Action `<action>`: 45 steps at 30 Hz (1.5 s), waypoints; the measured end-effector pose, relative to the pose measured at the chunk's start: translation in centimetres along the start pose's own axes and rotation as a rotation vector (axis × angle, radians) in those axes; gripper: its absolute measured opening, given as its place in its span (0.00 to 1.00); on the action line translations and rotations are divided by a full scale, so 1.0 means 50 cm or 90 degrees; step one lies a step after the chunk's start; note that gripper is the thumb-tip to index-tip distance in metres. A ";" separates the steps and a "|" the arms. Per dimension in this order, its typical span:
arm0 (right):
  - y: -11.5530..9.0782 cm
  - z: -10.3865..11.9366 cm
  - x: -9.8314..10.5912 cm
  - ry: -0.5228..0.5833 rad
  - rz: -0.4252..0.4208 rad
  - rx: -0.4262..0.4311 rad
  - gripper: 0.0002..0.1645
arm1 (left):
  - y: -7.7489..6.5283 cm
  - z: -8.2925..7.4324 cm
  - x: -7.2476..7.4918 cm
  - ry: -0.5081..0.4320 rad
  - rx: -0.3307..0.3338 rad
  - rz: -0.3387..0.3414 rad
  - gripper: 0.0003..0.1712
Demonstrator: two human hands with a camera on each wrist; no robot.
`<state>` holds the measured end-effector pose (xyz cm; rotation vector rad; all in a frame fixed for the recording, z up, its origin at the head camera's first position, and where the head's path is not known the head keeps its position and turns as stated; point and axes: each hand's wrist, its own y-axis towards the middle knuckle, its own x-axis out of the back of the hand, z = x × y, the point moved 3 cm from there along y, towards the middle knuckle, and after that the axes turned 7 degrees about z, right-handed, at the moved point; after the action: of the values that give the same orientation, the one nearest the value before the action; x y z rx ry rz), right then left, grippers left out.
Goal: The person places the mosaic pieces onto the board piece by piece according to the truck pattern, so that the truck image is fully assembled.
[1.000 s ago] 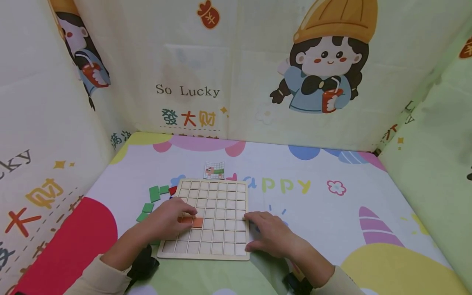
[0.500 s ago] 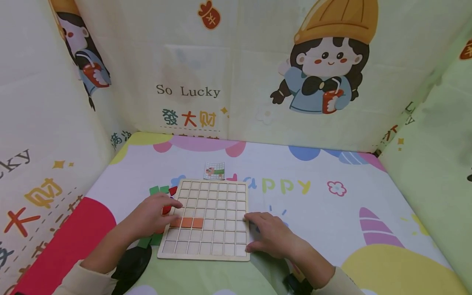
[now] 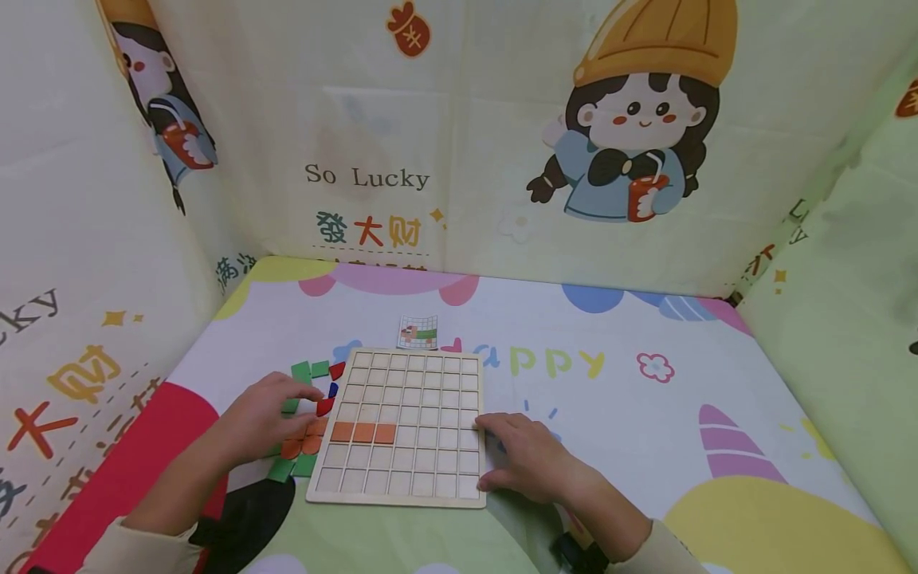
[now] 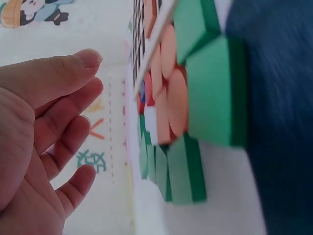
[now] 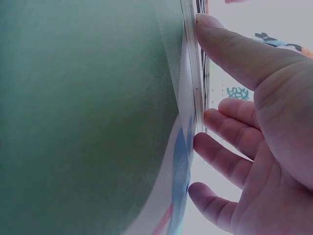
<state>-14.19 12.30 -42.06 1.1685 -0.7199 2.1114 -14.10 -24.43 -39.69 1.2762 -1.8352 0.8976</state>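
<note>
A wooden grid board (image 3: 394, 501) lies flat on the table, with a row of three orange square tiles (image 3: 363, 433) in its left cells. My left hand (image 3: 261, 418) hovers over the loose tiles just left of the board, thumb and fingers loosely bent with nothing between them. Below it lie orange pieces (image 3: 290, 448), some round-edged, and green tiles (image 3: 304, 465); the hand hides part of the pile in the head view. My right hand (image 3: 527, 454) rests at the board's right edge, its thumb (image 5: 210, 22) and fingertips touching the rim.
A small printed card (image 3: 418, 332) with a coloured grid picture lies behind the board. Red pieces (image 3: 337, 371), a dark blue piece (image 3: 333, 390) and more green tiles (image 3: 319, 368) sit by the board's left edge. Printed cloth walls (image 3: 488, 143) enclose the table.
My left hand has drawn back leftward off the board to the loose tiles, letting go of the leftmost orange tile, which stays in the row. The right hand has stayed in place.
</note>
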 end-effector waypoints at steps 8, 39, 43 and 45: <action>0.002 0.002 0.000 0.008 0.005 -0.010 0.44 | -0.010 0.028 0.001 0.011 0.034 0.009 0.27; 0.002 -0.001 -0.001 0.014 0.007 -0.011 0.45 | -0.010 0.073 -0.018 0.026 0.042 0.053 0.23; 0.002 -0.001 -0.001 0.016 0.008 -0.012 0.45 | -0.010 0.072 -0.019 0.027 0.035 0.049 0.24; 0.001 -0.001 -0.001 0.019 0.010 -0.012 0.45 | -0.010 0.072 -0.019 0.029 0.033 0.050 0.24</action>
<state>-14.25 12.28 -42.14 1.1225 -0.7360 2.1253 -13.97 -27.20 -42.21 1.2122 -1.8469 1.0143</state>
